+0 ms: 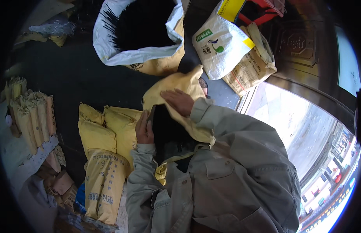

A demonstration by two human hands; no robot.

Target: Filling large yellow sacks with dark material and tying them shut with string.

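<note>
- Dark flooring (68,73) fills the upper left of the head view, and a bright paved street shows beyond a doorway threshold (246,97) on the right.
- Held up against the person's chest is a yellow woven sack (180,87) with its dark mouth open toward the camera; its top edge is folded over.
- Left hand (144,130) grips the sack's left rim, fingers curled around the edge beside the dark opening.
- Right hand (179,101) lies flat on the outside of the sack's upper fold, fingers together and stretched out, palm pressing the fabric.
- Both grey jacket sleeves (227,124) rise from the lower edge to meet the sack.
- Just left of the left hand, filled yellow sacks (99,136) lie stacked on the floor, the nearest one bearing dark print.
- Farther left, a row of smaller tan bundles (31,112) stands upright at the edge of the view.
- Above the held sack, a large white-lined sack (137,35) stands open, packed with thin black rods.
- To its right, a white printed bag (219,46) leans against a tan paper-like sack (252,66), near a red stool (262,11) at the top.
</note>
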